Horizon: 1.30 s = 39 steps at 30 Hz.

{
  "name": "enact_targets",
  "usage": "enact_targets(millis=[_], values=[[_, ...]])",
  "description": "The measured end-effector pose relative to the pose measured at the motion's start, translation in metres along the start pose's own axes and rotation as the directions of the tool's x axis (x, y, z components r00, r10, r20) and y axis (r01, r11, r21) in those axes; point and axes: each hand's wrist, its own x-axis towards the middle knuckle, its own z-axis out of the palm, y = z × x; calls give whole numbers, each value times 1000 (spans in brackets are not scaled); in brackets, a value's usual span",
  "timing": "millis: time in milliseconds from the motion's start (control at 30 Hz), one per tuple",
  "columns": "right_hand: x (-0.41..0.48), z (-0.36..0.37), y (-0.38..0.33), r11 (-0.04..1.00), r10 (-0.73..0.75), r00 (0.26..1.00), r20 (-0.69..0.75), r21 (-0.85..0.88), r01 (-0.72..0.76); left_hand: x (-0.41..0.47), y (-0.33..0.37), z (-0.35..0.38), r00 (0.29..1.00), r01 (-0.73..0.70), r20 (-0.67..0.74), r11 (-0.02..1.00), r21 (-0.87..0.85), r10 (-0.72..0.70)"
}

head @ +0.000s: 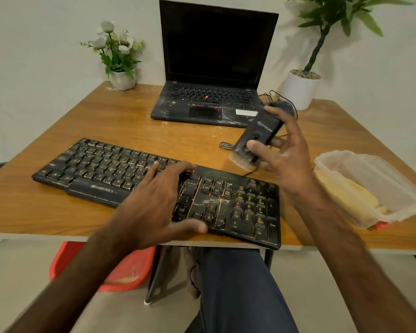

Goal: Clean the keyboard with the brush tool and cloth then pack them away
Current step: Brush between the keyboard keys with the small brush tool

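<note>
black gold-lettered keyboard point(101, 169) lies slantwise along the near edge of the wooden worktop point(130, 121), and its right end pokes out past that edge. the left hand point(159, 200) is planted flat on the middle of it, fingers point(175, 168) spread and straight across the keys, thumb along the near rim: a good brace, press down so the board can't skate off the edge.

next comes the black handheld brush tool with pale bristles point(257, 135), poised in the air just beyond the keyboard's far right corner, bristles tipped down. the right hand point(286, 159) has its fingers clamped round the body, thumb on the front.

the grime looks thickest around the arrow keys, so i'd bring the bristles low there and sweep along the gaps between rows, short strokes away from the lap.

at the right edge sits a clear plastic tub point(408, 200) holding what looks like the yellow cloth point(341, 188), untouched.
</note>
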Motion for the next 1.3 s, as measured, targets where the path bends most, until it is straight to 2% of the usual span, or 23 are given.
enact_targets(millis=[33,100,167,233,400,500,567,667,733,800,1000,1067,1167,1233,1300], values=[[-3,-7,-1,985,124,991,-55,129,-117,-2,-3,-1,999,-14,36,999,38,13],[-7,-19,-2,885,330,941,-74,373,-281,-1,-3,-2,997,12,79,998,56,-16],[-9,-28,-2,788,426,904,-33,504,-353,3,6,-1,994,70,78,996,49,-73],[-12,-33,-5,756,448,894,0,533,-379,9,18,3,992,112,49,991,73,-116],[-22,-36,-5,788,427,904,-12,496,-365,26,34,11,990,137,22,983,119,-140],[-30,-39,-6,853,359,933,-30,415,-315,30,35,11,993,111,15,986,126,-114],[-40,-40,-11,936,237,971,4,266,-230,30,36,12,995,101,5,985,141,-103],[-58,-38,-20,996,28,986,162,78,-41,28,37,15,994,106,-31,987,122,-103],[-66,-34,-20,1000,-10,970,243,5,9,28,38,16,993,117,-41,986,122,-112],[-68,-30,-16,999,0,963,270,-31,9,28,38,17,992,123,-38,984,127,-119],[-64,-20,-13,992,-26,973,231,-112,53,29,38,17,990,143,-12,980,142,-142],[-64,-19,-13,980,-66,964,257,-167,111,29,38,16,990,144,-11,979,146,-144],[-69,-17,-14,953,-127,920,371,-213,218,28,37,17,991,135,-21,981,142,-134],[-72,-16,-13,896,-166,873,458,-299,327,28,37,17,991,131,-30,982,136,-128],[-71,-18,-12,807,-221,844,488,-394,439,28,37,18,991,132,-28,983,129,-129]])
